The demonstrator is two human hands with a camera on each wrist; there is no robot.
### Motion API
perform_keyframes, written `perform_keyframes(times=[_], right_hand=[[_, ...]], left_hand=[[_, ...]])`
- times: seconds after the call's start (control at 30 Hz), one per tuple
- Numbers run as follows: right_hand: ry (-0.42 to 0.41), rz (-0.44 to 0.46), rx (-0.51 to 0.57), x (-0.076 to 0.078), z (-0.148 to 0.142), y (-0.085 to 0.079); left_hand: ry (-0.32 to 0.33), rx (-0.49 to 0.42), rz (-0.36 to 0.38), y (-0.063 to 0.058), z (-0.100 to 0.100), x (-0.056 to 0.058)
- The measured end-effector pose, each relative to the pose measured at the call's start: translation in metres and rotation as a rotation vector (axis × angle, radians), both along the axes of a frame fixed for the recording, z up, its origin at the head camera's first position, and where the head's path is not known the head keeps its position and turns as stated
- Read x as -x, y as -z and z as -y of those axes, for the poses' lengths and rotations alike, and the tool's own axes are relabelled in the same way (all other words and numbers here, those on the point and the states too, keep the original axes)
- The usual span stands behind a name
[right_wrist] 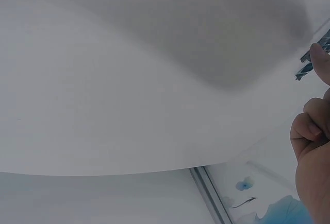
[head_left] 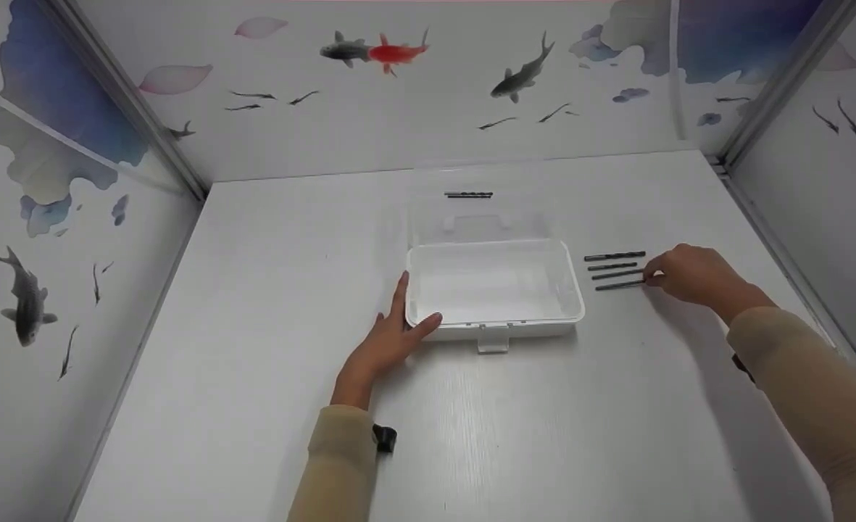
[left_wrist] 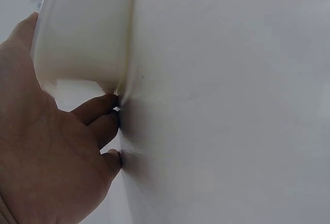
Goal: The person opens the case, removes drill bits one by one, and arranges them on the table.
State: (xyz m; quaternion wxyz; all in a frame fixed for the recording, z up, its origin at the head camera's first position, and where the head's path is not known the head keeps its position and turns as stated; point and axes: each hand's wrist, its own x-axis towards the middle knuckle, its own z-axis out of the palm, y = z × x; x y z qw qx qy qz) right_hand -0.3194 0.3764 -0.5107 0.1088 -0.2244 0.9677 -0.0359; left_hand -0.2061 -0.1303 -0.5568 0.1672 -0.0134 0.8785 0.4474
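A white plastic box [head_left: 496, 330] stands with its clear lid [head_left: 428, 217] tipped back, and its inside shows bare. My left hand [head_left: 384, 341] holds the box's front left corner, thumb over the front rim and index finger along the left side. In the left wrist view, the other fingertips [left_wrist: 111, 126] touch the white surface below the box. Several dark drill bits [head_left: 615, 256] lie roughly parallel to the right of the box. At the right ends of the nearer bits, my right hand [head_left: 696, 275] pinches a drill bit [head_left: 620, 286]; its fingertips partly hide the ends.
More drill bits [head_left: 469, 194] lie behind the box, in the area of the clear lid. A latch [head_left: 493, 339] hangs at the box's front. Printed wall panels [head_left: 413, 94] enclose the white table [head_left: 290, 290] at the back and both sides.
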Motion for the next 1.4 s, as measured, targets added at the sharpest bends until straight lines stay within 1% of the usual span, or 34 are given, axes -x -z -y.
perform_keyframes(times=[0.2, 0.47, 0.67, 0.83, 1.13, 1.4], right_hand=[[0.011, -0.01, -0.005, 0.0003, -0.0001, 0.0047], [0.005, -0.025, -0.03, 0.0007, 0.0003, 0.0088], [0.003, -0.024, -0.031, 0.0001, 0.0005, 0.0088], [0.001, -0.021, -0.037, 0.0001, -0.0002, 0.0095], [0.002, -0.023, -0.055, 0.0001, 0.0008, 0.0095], [-0.001, -0.051, -0.051, -0.0003, 0.0005, 0.0082]], left_hand=[[0.002, 0.0, -0.005, -0.0002, -0.0003, 0.0007], [0.0, -0.001, -0.007, -0.0008, -0.0001, 0.0006], [0.003, -0.01, -0.01, -0.0006, 0.0, -0.0002], [-0.005, -0.017, 0.004, -0.0004, 0.0, -0.0009], [-0.013, 0.003, 0.009, -0.0004, -0.0008, -0.0009], [-0.004, -0.007, 0.001, -0.0006, 0.0001, 0.0001]])
